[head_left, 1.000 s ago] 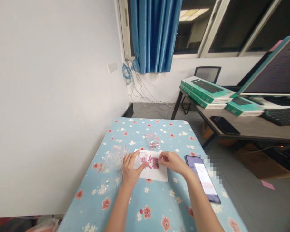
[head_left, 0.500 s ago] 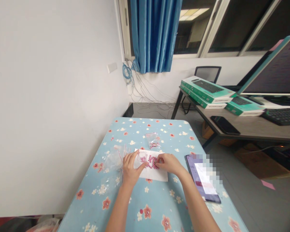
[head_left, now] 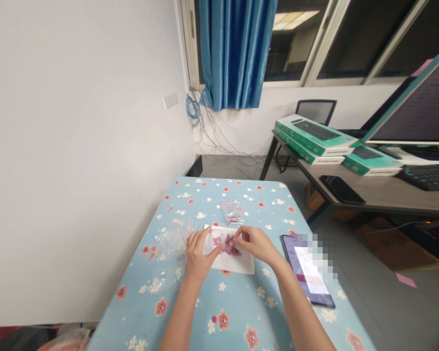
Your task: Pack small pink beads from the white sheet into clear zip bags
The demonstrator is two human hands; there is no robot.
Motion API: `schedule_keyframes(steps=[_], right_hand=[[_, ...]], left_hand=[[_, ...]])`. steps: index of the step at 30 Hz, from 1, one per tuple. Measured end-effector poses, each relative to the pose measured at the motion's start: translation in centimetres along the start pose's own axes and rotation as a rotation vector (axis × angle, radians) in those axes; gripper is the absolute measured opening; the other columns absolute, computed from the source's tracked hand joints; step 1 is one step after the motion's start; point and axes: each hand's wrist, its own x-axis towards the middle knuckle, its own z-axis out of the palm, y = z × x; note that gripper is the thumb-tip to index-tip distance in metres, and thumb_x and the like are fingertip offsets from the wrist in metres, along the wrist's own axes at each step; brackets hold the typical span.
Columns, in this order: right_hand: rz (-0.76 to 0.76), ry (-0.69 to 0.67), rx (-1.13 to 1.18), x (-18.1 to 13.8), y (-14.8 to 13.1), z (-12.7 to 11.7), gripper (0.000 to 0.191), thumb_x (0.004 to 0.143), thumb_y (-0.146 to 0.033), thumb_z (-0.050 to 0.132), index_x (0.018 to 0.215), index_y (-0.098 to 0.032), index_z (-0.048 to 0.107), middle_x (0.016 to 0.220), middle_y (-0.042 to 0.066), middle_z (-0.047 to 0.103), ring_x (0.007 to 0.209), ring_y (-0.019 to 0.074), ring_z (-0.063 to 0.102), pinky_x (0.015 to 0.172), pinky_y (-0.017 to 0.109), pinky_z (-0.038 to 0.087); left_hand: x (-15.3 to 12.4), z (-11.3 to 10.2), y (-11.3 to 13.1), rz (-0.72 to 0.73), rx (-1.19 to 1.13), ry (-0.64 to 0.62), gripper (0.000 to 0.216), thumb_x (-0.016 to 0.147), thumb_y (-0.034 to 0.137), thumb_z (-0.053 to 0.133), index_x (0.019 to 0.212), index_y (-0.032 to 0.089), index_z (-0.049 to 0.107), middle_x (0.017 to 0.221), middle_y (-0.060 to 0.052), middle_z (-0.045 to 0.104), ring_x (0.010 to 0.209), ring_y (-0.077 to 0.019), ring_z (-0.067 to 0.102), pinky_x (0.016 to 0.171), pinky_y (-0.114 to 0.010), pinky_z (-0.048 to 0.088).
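Observation:
A small heap of pink beads [head_left: 229, 245] lies on a white paper sheet [head_left: 237, 263] on the flowered table. My left hand [head_left: 196, 253] holds a small clear bag [head_left: 215, 237] open at the heap's left edge, thumb and forefinger pinching its mouth. My right hand [head_left: 255, 243] hovers at the right of the heap with thumb and forefinger pinched together, on a bead or two as far as I can tell. A small clear bag with pink beads inside [head_left: 231, 212] lies just behind the sheet.
A pile of empty clear bags [head_left: 171, 239] lies left of my left hand. A phone [head_left: 307, 275] with a lit screen lies at the table's [head_left: 219, 317] right edge. To the right stands a desk with green keyboard boxes [head_left: 312, 139], a dark phone [head_left: 342, 190] and a monitor.
My right hand dipped into the bead heap and has now lifted slightly with its fingers pinched. My left hand has stayed in place with the bag.

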Motion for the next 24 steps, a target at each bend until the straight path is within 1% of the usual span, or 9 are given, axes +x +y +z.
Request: schedule_keyframes(steps=[4, 8, 12, 17, 21, 24], right_hand=[[-0.130, 0.104, 0.174, -0.4, -1.5, -0.6, 0.016, 0.083, -0.032, 0.054, 0.081, -0.019, 0.063, 0.064, -0.002, 0.058, 0.059, 0.0127, 0.051, 0.061, 0.023, 0.037], [-0.224, 0.143, 0.235, -0.6, -2.8, -0.2, 0.014, 0.084, -0.030, 0.055, 0.085, -0.019, 0.063, 0.061, -0.003, 0.055, 0.059, 0.0123, 0.051, 0.064, 0.024, 0.039], [-0.248, 0.157, 0.235, -0.4, -3.4, 0.7, 0.012, 0.084, -0.028, 0.056, 0.085, -0.019, 0.064, 0.061, -0.003, 0.055, 0.060, 0.0120, 0.051, 0.063, 0.023, 0.038], [-0.257, 0.170, 0.257, -0.1, -3.2, 1.5, 0.013, 0.085, -0.028, 0.056, 0.085, -0.018, 0.064, 0.061, -0.002, 0.057, 0.059, 0.0123, 0.052, 0.062, 0.024, 0.038], [-0.286, 0.164, 0.275, -0.2, -3.1, 1.4, 0.015, 0.086, -0.031, 0.057, 0.091, -0.019, 0.064, 0.064, -0.002, 0.058, 0.060, 0.0127, 0.053, 0.062, 0.025, 0.039], [-0.337, 0.101, 0.253, -0.6, -3.3, 0.9, 0.017, 0.087, -0.034, 0.056, 0.092, -0.020, 0.064, 0.067, -0.001, 0.059, 0.062, 0.0128, 0.054, 0.064, 0.025, 0.039]], left_hand=[[0.0, 0.0, 0.1, 0.016, 0.003, 0.009, 0.049, 0.077, 0.042, 0.066, 0.119, 0.020, 0.054, 0.102, -0.009, 0.067, 0.095, -0.0231, 0.061, 0.087, -0.040, 0.047], [0.0, 0.0, 0.2, 0.027, 0.014, 0.012, 0.050, 0.076, 0.043, 0.067, 0.119, 0.020, 0.055, 0.103, -0.009, 0.067, 0.095, -0.0234, 0.061, 0.087, -0.039, 0.047], [0.2, 0.0, 0.4, 0.055, 0.011, 0.027, 0.047, 0.078, 0.042, 0.065, 0.118, 0.019, 0.055, 0.102, -0.009, 0.068, 0.093, -0.0228, 0.061, 0.085, -0.038, 0.047], [0.3, -0.1, 0.6, 0.067, 0.013, 0.019, 0.046, 0.078, 0.041, 0.065, 0.117, 0.019, 0.054, 0.101, -0.009, 0.068, 0.093, -0.0225, 0.061, 0.084, -0.038, 0.047], [0.2, -0.1, 0.6, 0.047, 0.009, 0.011, 0.045, 0.079, 0.038, 0.066, 0.117, 0.018, 0.054, 0.103, -0.009, 0.068, 0.094, -0.0224, 0.060, 0.085, -0.038, 0.047], [0.1, 0.0, 0.2, 0.029, -0.001, 0.020, 0.044, 0.079, 0.036, 0.066, 0.118, 0.018, 0.054, 0.103, -0.009, 0.067, 0.095, -0.0229, 0.060, 0.087, -0.039, 0.046]])
